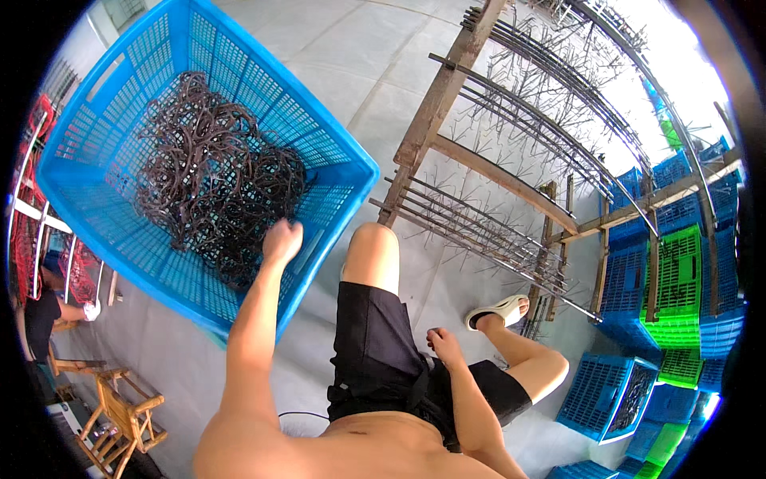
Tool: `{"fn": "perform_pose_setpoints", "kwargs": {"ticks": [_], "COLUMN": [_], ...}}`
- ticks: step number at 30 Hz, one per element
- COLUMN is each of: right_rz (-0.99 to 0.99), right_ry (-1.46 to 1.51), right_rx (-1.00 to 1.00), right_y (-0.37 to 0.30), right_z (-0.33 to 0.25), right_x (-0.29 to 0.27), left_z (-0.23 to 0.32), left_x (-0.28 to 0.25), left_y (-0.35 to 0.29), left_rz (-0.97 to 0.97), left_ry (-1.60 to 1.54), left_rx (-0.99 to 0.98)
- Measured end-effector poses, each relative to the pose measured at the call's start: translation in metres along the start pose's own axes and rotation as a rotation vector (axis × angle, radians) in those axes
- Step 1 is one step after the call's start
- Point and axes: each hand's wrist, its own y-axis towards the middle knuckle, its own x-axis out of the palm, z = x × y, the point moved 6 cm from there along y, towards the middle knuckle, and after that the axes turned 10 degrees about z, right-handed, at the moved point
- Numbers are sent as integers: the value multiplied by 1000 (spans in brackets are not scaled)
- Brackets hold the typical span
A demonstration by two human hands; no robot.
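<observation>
A big blue plastic crate (339,160) with mesh walls fills the upper left. Inside lies a tangled heap of dark brown, rubbery-looking strands (203,172). My left arm reaches over the crate's near side, and my left hand (283,241) is closed at the heap's near right edge. Whatever its fingers grip is hidden from view. Beside my right thigh, over my black shorts, my right hand (444,347) is curled closed. Its palm is turned away, so I cannot see what it holds, if anything.
A wooden rack (435,104) carrying rods with many thin wire prongs stands at the upper right. Blue and green crates (674,287) are stacked beyond it. A blue crate of dark items (606,395) sits lower right. At lower left are a bamboo chair (124,415) and another person's leg (72,311).
</observation>
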Motion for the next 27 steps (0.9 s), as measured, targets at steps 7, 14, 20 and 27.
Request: {"fn": "perform_pose_setpoints", "kwargs": {"ticks": [7,14,20,27], "right_rz": [-19,53,-18,19], "right_ry": [51,11,81,-7], "right_rx": [37,-93,-239,-615], "right_y": [-2,-10,-26,-71], "right_z": [-15,-70,-134,-250], "right_x": [-14,-30,-15,32], "left_z": [-9,-36,-29,18], "left_x": [54,72,-29,-108], "left_y": [125,116,36,-90], "left_rz": [314,187,175,196], "left_ry": [2,133,-542,-894], "left_rx": [-166,-45,158,136]}}
